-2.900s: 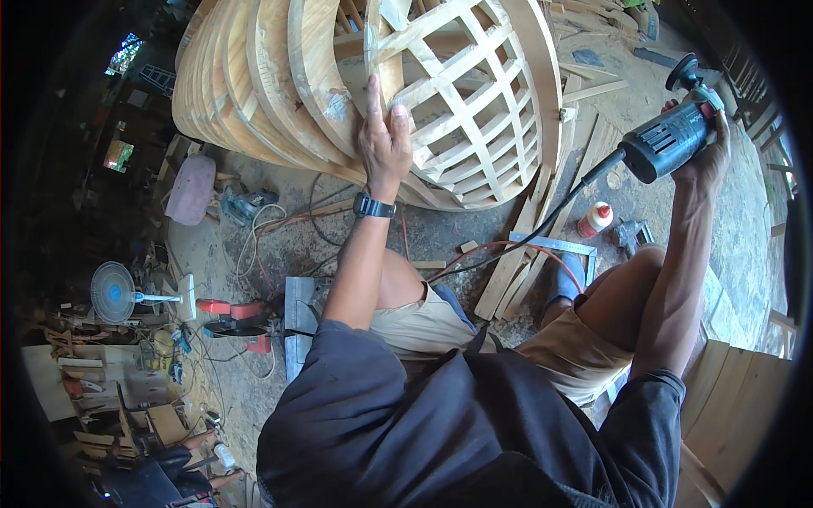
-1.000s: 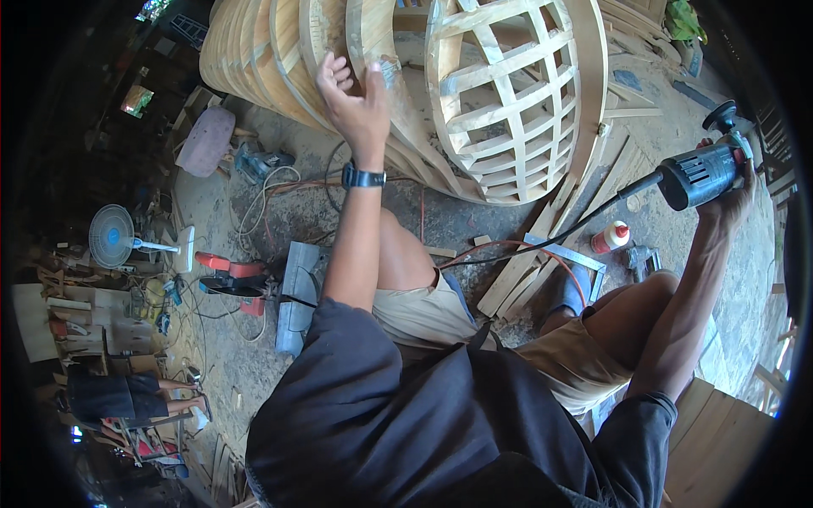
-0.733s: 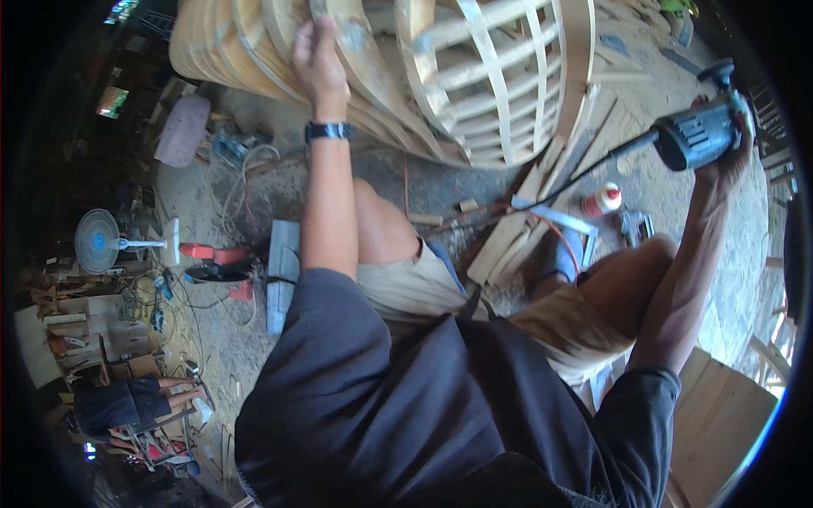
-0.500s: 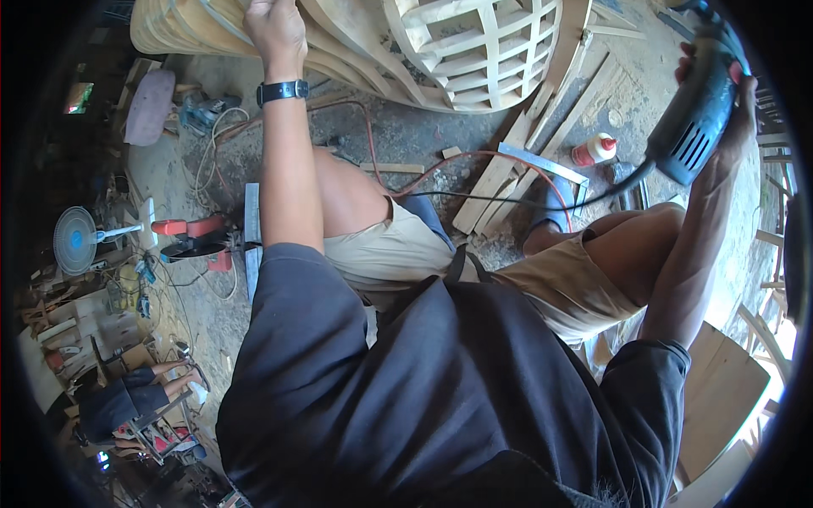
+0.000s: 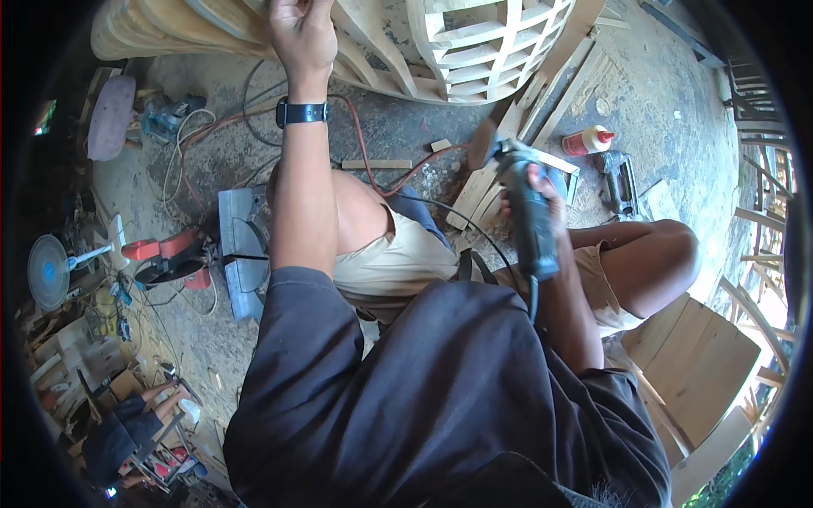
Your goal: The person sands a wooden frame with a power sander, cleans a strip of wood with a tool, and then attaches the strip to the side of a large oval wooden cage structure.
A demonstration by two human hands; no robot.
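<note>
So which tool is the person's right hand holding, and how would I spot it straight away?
Start at the big curved slatted wooden frame along the top, then drop to the person's bent knees. Just above the right thigh, the right hand grips an angle grinder. It is dark grey, with a round disc at its front and a black cord trailing back, unlike the red-capped bottle beyond.

Open-air wood workshop, dusty concrete floor in bright daylight.
Miter saw and tangled cables lie on the floor at left; a fan stands by cluttered shelves in shade. Glue bottle and loose planks upper right; wooden boards lower right.
</note>
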